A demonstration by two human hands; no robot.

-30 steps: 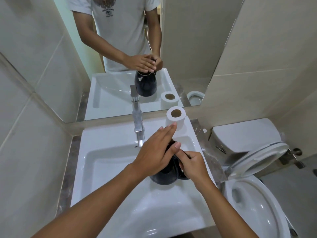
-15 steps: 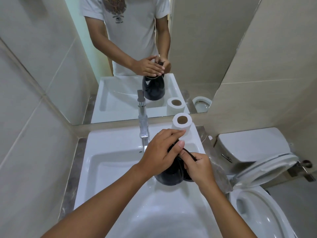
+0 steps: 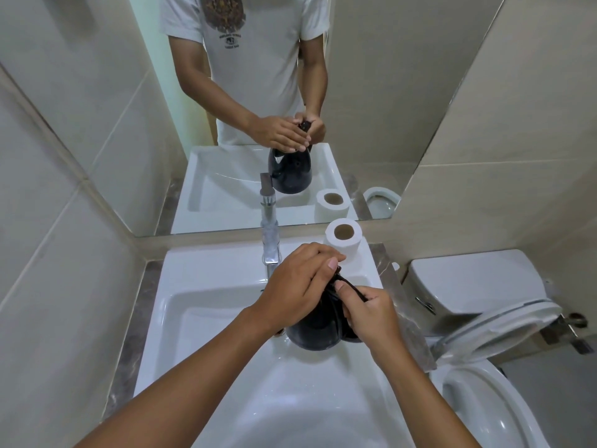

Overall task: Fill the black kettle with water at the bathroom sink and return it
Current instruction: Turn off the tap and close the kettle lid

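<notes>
The black kettle is held over the right side of the white sink basin, just right of the chrome tap. My right hand grips its handle from the right. My left hand lies curled over the kettle's top, fingers bent around the lid area, which it hides. In the mirror, the reflected kettle shows its round body and spout below both hands. No water is visible running from the tap.
A toilet paper roll stands on the sink's back right corner. A toilet with raised lid and its cistern sit close on the right. Tiled walls close in on the left, and the mirror hangs behind the sink.
My left hand's fingers went from stretched flat over the kettle's top to curled down around it. The kettle stays beside the tap, and the view has tilted upward a little.
</notes>
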